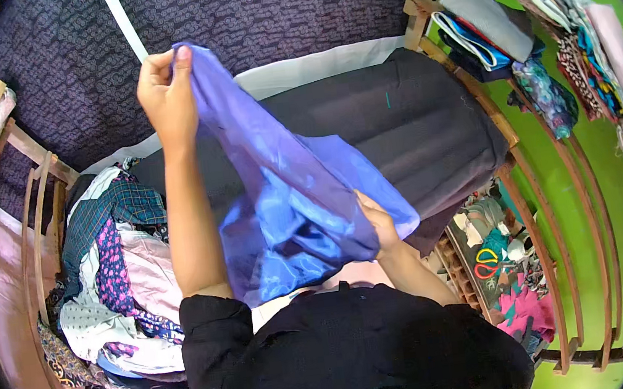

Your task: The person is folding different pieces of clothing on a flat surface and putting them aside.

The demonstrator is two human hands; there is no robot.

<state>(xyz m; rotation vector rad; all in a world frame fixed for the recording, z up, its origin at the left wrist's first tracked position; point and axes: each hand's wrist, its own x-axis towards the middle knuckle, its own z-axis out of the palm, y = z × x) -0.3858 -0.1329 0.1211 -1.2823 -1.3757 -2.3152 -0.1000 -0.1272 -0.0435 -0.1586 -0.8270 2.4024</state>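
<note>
- Across the lower middle, the view is blocked by the person's black top [360,350]; what lies behind it is hidden.
- One shiny blue-violet cloth [278,167] is held up slantwise before the person, over the near part of the bed; its folds are bunched, so its cut cannot be made out.
- Two hands are seen, well apart, both clamped on that cloth: its upper corner is pinched between thumb and fingers by the left hand [168,92], and its lower right part is gripped by the right hand [378,221], most of whose fingers are hidden.
- At the left, one heap of clothes [125,277] is piled, too tangled to be counted.
- At the right, two handle loops [486,262], orange and yellow, are seen among scraps; blades cannot be made out.
- The bed [388,124] is covered with a dark, creased sheet and is partly hidden by the cloth.
- Wooden rails [578,241] are set before a green wall [592,162], with folded garments [488,24] draped over them.
- Farthest off, a dark patterned hanging [291,12] is crossed by one white strip [124,24], cut off above.
</note>
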